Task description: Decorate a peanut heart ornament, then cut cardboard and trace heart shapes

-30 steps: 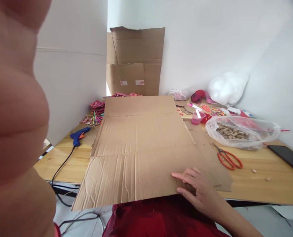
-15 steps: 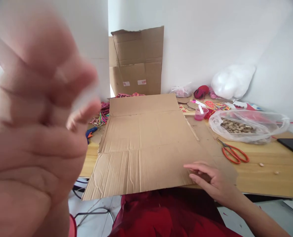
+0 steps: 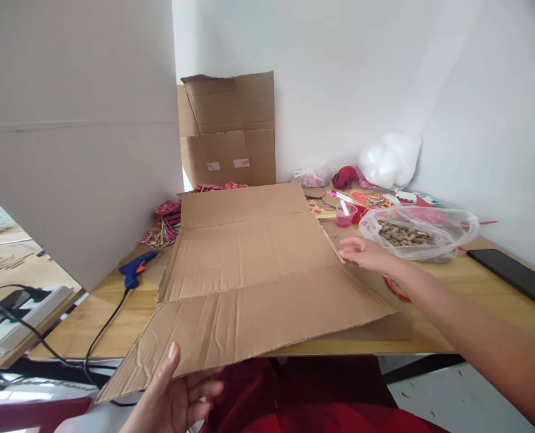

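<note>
A large creased cardboard sheet point(image 3: 258, 252) lies across the table in front of me, its front flap jutting past the table edge. My right hand point(image 3: 360, 252) is at the sheet's right side, fingers bent and pinching its torn edge. Below the front edge, towards the left corner, is my left hand point(image 3: 179, 394). Its thumb points up against the flap and its fingers are apart, palm facing inward. Red-handled scissors point(image 3: 397, 290) show only partly behind my right forearm. Another piece of cardboard point(image 3: 384, 329) lies under the sheet at the right.
A blue glue gun point(image 3: 136, 269) with a cord lies left. To the right are a plastic bag of peanuts point(image 3: 405, 233), a pink cup point(image 3: 345, 215) and a black phone point(image 3: 513, 276). Yarn point(image 3: 345, 177) and white stuffing point(image 3: 390, 161) sit behind. More cardboard point(image 3: 231, 132) leans upright.
My left hand has dropped from close before the camera to the sheet's front edge. My right hand has moved forward from the near right part to the right edge. The view has shifted.
</note>
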Demonstrator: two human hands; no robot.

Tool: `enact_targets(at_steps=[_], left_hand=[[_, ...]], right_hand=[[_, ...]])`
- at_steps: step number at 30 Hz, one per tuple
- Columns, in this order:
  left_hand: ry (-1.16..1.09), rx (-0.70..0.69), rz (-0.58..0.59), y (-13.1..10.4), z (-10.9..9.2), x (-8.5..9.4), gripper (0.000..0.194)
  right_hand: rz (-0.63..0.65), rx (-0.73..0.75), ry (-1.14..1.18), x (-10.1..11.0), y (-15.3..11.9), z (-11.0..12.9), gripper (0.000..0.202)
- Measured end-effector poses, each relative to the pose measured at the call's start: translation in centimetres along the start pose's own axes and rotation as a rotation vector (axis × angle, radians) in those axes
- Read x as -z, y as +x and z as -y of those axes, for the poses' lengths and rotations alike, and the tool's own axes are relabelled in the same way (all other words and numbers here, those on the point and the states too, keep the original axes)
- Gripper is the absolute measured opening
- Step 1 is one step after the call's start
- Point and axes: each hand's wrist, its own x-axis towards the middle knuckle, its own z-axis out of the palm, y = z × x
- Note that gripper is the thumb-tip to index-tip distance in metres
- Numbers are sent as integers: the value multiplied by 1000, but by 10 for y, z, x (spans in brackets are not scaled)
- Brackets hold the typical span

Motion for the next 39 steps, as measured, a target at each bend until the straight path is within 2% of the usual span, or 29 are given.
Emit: enact_targets(at_steps=[1,3,6,11,15,18,21,24,29,31,33,39], left_hand=[[-29,-38,-72,0,-4,-9,47],[-71,-134,-169,1,-8,-25,61],[-120,-228,-193,3,-7,-36,74],[-148,-289,-175,6,-14,-28,72],[-179,-365,-176,11,-32,-15,64],[-214,-361,-197,20,-49,0,57],[-308,-431,-198,26,-64,10,47],[-390,-543,-119,25,-65,-1,39],[-398,-431,-19,22,-32,-46,42],[-412,-407,48,25,-22,-57,42],[-413,-384,65,28,-18,-59,44],[-320,-288,-74,21,-29,-51,59]], right_hand=[[13,-28,8,-3,6,4,35],[28,-73,34,-9,16,11,36],[28,-115,90,-14,27,16,39],[51,-122,235,-13,39,25,37],[207,-89,413,-9,37,43,32],[307,-48,548,-12,30,57,30],[296,6,669,-26,22,65,26],[258,59,774,-52,11,71,31],[205,175,892,-98,-17,81,42],[165,229,928,-110,-30,82,48],[124,273,953,-118,-43,80,52],[34,342,999,-126,-62,72,46]])
